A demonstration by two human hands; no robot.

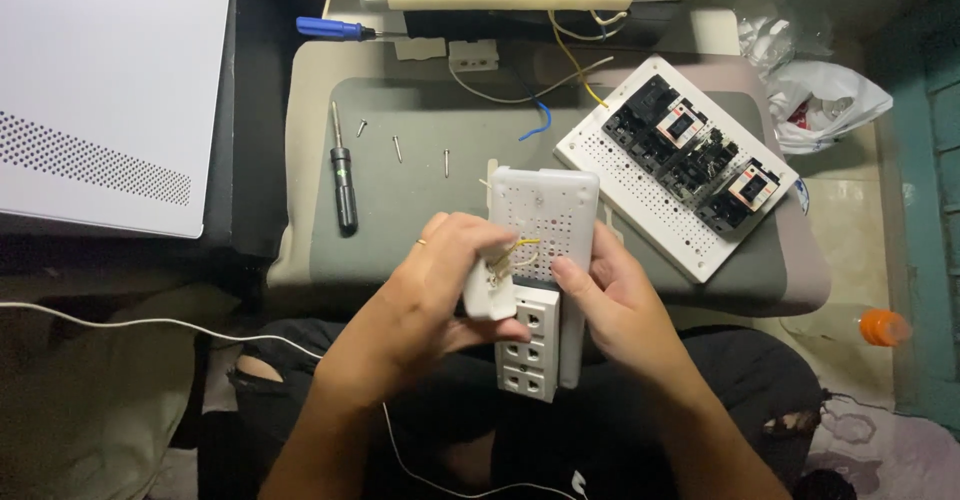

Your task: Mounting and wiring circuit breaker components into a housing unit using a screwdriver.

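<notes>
Centrally, the left hand [440,280] pinches a small white socket piece [490,295] with yellow wires; the right hand [610,295] grips the white perforated board [545,210] and socket strip [528,355] at mid-frame; a black screwdriver [343,185] lies upper left, a breaker panel [680,165] upper right.

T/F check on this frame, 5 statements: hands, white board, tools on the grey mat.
1. Both hands are on the white perforated board. True: left hand and right hand grip the board.
2. The black screwdriver is in the right hand. False: the screwdriver lies on the mat, untouched.
3. Loose screws lie on the mat. True.
4. A second board with black breakers lies right of the hands. True.
5. The blue-handled screwdriver lies in the person's lap. False: it lies at the mat's far edge.
</notes>
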